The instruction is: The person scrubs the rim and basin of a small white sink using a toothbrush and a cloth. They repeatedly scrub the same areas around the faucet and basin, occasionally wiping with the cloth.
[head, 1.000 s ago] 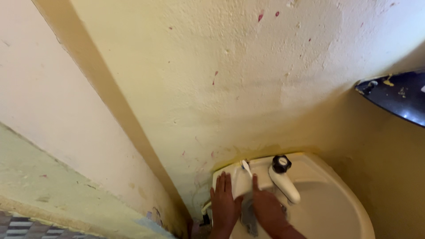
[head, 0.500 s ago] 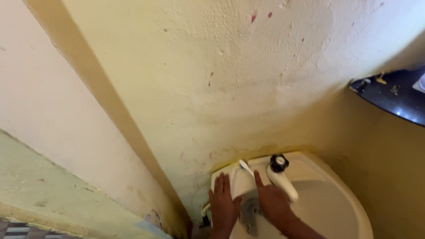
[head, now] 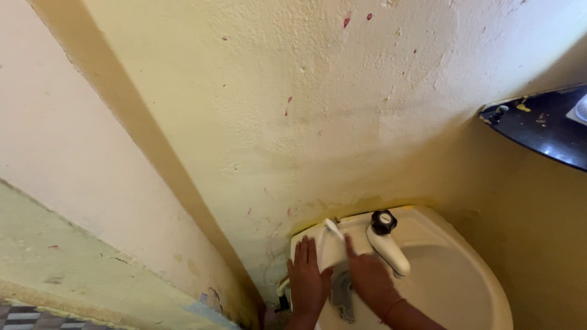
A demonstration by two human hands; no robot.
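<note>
My right hand (head: 365, 280) covers most of the grey cloth (head: 342, 296), and the frame's bottom edge cuts off the sink (head: 465, 287) and both wrists.

I see a rough cream wall (head: 318, 110) flecked with red spots, a tan band (head: 140, 134) slanting down it. A dark shelf (head: 544, 131) juts out far right; patterned floor (head: 24, 315) shows near left.
</note>
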